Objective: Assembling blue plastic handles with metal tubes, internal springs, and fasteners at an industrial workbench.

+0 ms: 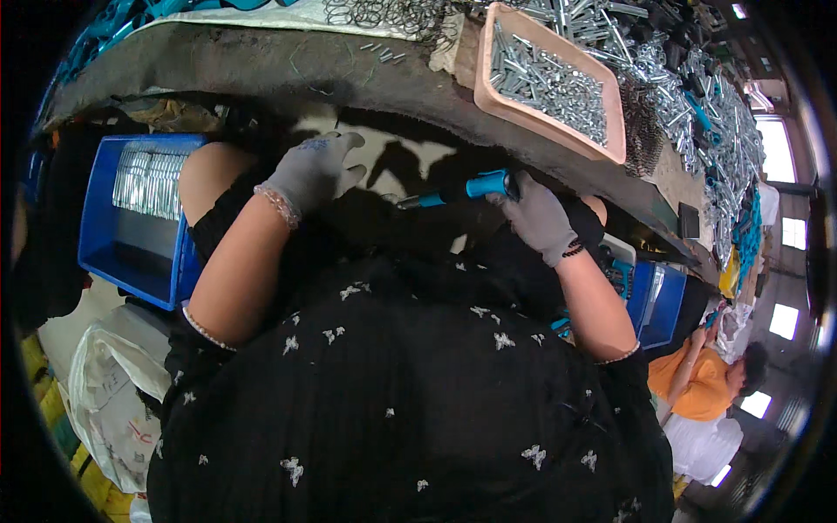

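Observation:
My right hand [538, 220], in a grey glove, is closed on a teal and black tool [488, 184]. A second teal piece with a metal tip [420, 201] shows to its left; the dark gap between them hides whether they are one thing. My left hand [318, 168], also gloved, is raised left of that tip with thumb and fingers apart. Nothing shows between its fingers. Both hands are above my lap, before the near edge of the workbench [261, 65].
On the bench, a pink tray [488, 91] holds many small metal parts. Heaps of metal pieces [649, 57] and springs lie around it. A blue bin [131, 235] with stacked metal strips stands left, another blue bin [667, 301] right. A person in orange [702, 383] sits far right.

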A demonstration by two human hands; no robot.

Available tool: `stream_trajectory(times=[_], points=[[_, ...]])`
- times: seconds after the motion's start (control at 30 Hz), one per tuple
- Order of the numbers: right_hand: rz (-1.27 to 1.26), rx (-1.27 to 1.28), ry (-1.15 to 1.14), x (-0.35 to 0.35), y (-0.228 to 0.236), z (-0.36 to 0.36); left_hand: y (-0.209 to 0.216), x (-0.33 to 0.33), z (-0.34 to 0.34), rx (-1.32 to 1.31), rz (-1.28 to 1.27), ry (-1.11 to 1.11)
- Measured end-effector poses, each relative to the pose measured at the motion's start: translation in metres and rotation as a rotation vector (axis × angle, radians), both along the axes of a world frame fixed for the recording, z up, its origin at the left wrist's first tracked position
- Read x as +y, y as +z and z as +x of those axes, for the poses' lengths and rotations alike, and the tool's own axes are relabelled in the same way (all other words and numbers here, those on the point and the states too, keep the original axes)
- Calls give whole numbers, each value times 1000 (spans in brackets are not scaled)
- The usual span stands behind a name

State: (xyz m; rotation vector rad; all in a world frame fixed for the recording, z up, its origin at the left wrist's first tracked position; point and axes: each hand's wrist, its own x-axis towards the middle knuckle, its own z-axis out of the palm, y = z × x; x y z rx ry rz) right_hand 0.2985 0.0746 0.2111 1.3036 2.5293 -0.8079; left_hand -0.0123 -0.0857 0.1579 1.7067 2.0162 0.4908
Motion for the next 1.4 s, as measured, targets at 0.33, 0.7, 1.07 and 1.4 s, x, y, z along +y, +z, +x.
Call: stream_trajectory(times=[0.33, 0.7, 1.07, 1.4], points=[[138, -84, 117, -3, -35, -16, -2, -3, -3, -73, 98, -17], [35, -7, 310, -16, -27, -38, 9, 7, 0, -48, -58, 18], [-75, -400, 616, -27, -54, -75, -82, 68, 112, 4, -345, -374], [-40, -91, 319, -47, -96, -70, -128, 141, 123, -97, -347, -404]])
